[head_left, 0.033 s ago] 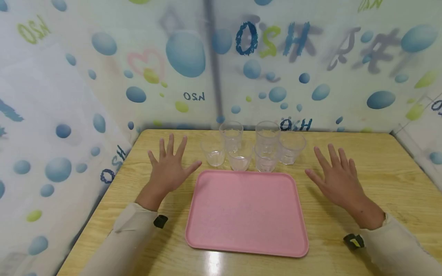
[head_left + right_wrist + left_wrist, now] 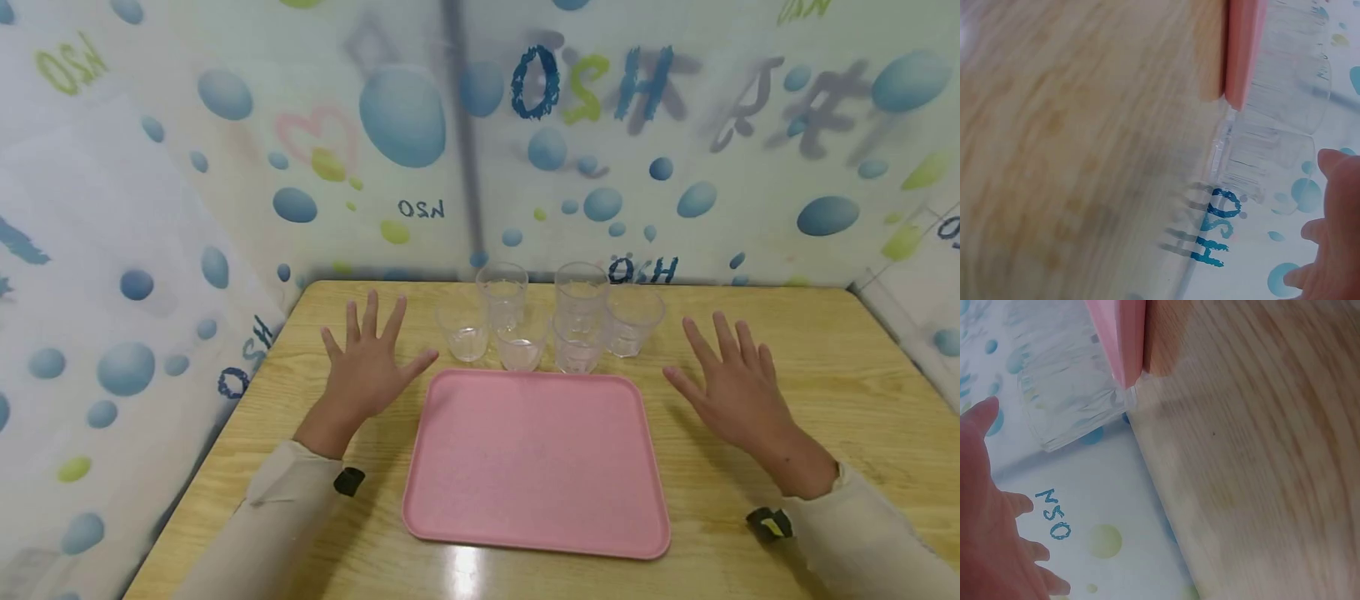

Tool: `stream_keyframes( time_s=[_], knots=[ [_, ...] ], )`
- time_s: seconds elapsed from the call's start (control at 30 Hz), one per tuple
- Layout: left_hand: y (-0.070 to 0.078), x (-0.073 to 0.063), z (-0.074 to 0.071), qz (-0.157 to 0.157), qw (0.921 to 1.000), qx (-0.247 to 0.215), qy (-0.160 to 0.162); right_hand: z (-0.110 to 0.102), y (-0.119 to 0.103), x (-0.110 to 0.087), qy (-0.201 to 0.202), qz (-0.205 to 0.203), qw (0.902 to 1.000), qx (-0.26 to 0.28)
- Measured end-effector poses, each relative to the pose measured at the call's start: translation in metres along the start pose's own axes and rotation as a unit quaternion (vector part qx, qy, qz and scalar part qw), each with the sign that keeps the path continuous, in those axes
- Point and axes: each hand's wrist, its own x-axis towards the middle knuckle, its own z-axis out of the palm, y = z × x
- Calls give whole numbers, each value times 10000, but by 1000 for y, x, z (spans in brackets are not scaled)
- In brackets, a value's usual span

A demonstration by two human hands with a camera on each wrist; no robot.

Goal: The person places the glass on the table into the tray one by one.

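Fingers spread, my left hand [image 2: 365,372] is held over the table to the left of a pink tray [image 2: 536,462] and holds nothing. On the tray's other side my right hand [image 2: 738,396] is spread the same way, also with nothing in it. Several clear plastic cups stand upright in a cluster just behind the tray. The leftmost cup [image 2: 467,333] is the nearest to my left hand, and the rightmost cup [image 2: 632,323] is closest to my right. In the left wrist view a cup [image 2: 1072,400] shows past the tray's pink edge; the right wrist view shows cups [image 2: 1272,159] too.
The wooden table [image 2: 840,358] reaches back to a patterned wall [image 2: 675,133] close behind the cups. Another wall [image 2: 127,250] runs along the left table edge. Black bands [image 2: 768,525] hang at both sleeve cuffs.
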Motion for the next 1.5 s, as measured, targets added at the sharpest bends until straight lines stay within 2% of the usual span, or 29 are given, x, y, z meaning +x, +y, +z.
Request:
stream_keyframes(
  time_s=[0.2, 0.3, 0.43, 0.53, 0.67, 0.83, 0.97, 1.07, 1.17, 1.27, 1.37, 1.5],
  knots=[
    [0, -3, 0, -25, 10000, 72, -26, 0, -1, -1, -30, -52, 9999, 102],
    [0, -4, -1, -9, 9999, 115, -23, 0, -5, -2, -150, -37, 9994, 320],
    [2, 0, 0, 62, 9999, 155, -44, 0, -16, -5, -830, 65, 9922, 927],
    [9, 7, 2, 209, 9996, 147, -115, 2, -23, -9, -1631, 156, 9725, 1654],
    [25, 23, 2, 453, 9984, -16, -338, 10, -26, -16, -2305, 407, 9340, 2700],
    [38, 45, 2, 522, 9946, -447, -776, 21, -25, -17, -2703, 709, 8869, 3679],
    [42, 56, 3, 433, 9894, -717, -1187, 26, -21, -13, -3044, 473, 8567, 4137],
    [46, 63, 3, 451, 9872, -736, -1343, 28, -16, -11, -3168, 180, 8386, 4428],
    [49, 68, 2, 534, 9869, -664, -1371, 30, -11, -9, -3197, -14, 8254, 4652],
    [50, 71, 1, 551, 9873, -603, -1360, 34, -7, -7, -3203, -59, 8170, 4794],
    [51, 73, 0, 487, 9883, -617, -1309, 38, -5, -7, -3168, 22, 8138, 4872],
    [51, 73, 1, 437, 9889, -700, -1236, 39, -2, -6, -3117, 70, 8184, 4826]
  ],
)
